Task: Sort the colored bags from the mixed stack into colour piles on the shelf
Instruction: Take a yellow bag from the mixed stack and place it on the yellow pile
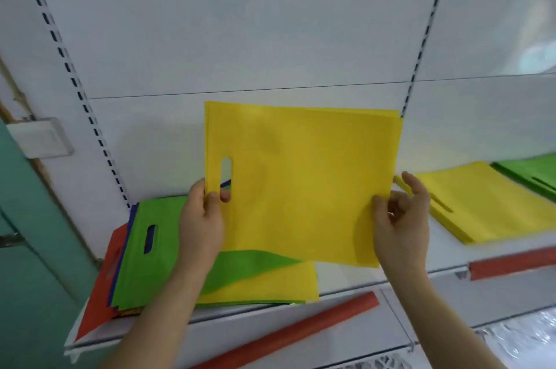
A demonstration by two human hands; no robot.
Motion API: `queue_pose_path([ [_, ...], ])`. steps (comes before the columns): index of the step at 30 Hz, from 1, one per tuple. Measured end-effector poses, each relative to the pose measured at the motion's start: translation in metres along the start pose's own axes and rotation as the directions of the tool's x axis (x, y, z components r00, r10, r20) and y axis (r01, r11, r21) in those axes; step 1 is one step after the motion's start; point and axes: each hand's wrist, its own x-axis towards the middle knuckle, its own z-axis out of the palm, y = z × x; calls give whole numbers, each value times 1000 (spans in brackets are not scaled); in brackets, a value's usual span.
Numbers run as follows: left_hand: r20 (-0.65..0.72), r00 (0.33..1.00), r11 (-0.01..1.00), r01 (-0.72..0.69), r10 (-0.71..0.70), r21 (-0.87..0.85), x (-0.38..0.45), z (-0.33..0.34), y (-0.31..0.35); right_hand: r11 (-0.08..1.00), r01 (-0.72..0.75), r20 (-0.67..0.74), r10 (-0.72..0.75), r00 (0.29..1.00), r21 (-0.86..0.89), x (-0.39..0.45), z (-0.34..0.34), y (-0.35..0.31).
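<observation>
Standing right behind them here. The yellow bag (301, 185) is held up off the shelf (346, 281), flat and facing the person, handle slot on its left edge. The left hand (201, 218) pinches that edge right at the slot — a fingertip pokes through the cut-out. The right hand (400, 224) pinches the bag's right edge low down with thumb and forefinger, its other fingers lifted loose.

Under it, around 7 o'clock, sits the mixed stack (168, 260): green on top, yellow peeking out beneath, blue and orange edges fanning out to the left. Off at 3 o'clock is the yellow pile (493, 206), with a green pile (532, 173) just beyond it by the frame edge.

If I were doing it, I'd carry the bag across toward 3 o'clock keeping it taut between both pinches so it doesn't flop, then lay it down with the handle slot on the same side as the ones already there and square up the edges — this stuff looks thin and light, probably slides around if you just drop it.

As for writing: nothing. No logo or print on any bag that I can spot, and the red strips (511, 263) along the shelf fronts look blank too.
</observation>
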Motion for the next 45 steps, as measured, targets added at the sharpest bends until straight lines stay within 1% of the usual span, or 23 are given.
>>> queue_pose_path([
  [3, 135, 991, 998, -8, 15, -55, -18, 31, 6, 998, -39, -129, 31, 991, -55, -7, -40, 2],
  [5, 200, 979, 997, -11, 25, -70, -31, 55, 11, 986, -44, -172, 15, 985, -162, -15, -68, 8],
  [8, 251, 965, 993, -41, 69, -114, -50, 94, 25, 954, -22, -178, -33, 983, -298, -23, -114, 18],
  [11, 264, 956, 981, -84, 129, -174, -76, 133, 49, 933, -41, -224, -43, 974, -359, -25, -167, 29],
  [14, 289, 940, 972, -129, 183, -195, -105, 174, 76, 914, -83, -280, -35, 959, -397, -24, -224, 43],
  [18, 326, 920, 971, -172, 218, -164, -143, 230, 110, 896, -83, -217, -15, 976, -435, -13, -295, 69],
  [21, 339, 918, 976, -169, 206, -138, -181, 282, 136, 870, -85, -175, -2, 984, -486, 2, -357, 95],
  [23, 373, 905, 979, -178, 204, -103, -202, 313, 147, 852, -96, -211, -17, 977, -515, 12, -391, 113],
  [26, 423, 888, 983, -181, 181, -39, -226, 344, 154, 842, -194, -304, 37, 952, -503, 29, -426, 136],
  [28, 429, 887, 983, -184, 171, -11, -234, 357, 155, 845, -187, -294, 37, 955, -501, 43, -435, 146],
  [33, 427, 895, 979, -183, 129, 87, -225, 386, 153, 852, -80, -167, -9, 986, -518, 88, -427, 167],
  [36, 407, 903, 972, -201, 136, 120, -210, 401, 146, 821, -35, -2, 42, 999, -570, 123, -411, 181],
  [38, 396, 910, 971, -192, 121, 145, -197, 414, 140, 788, -7, 115, 99, 988, -616, 149, -398, 190],
  [39, 390, 914, 970, -187, 113, 157, -191, 420, 138, 780, 10, 150, 107, 983, -625, 162, -392, 194],
  [45, 286, 957, 972, -110, 47, 210, -154, 451, 133, 789, 118, 229, 29, 973, -603, 250, -354, 218],
])
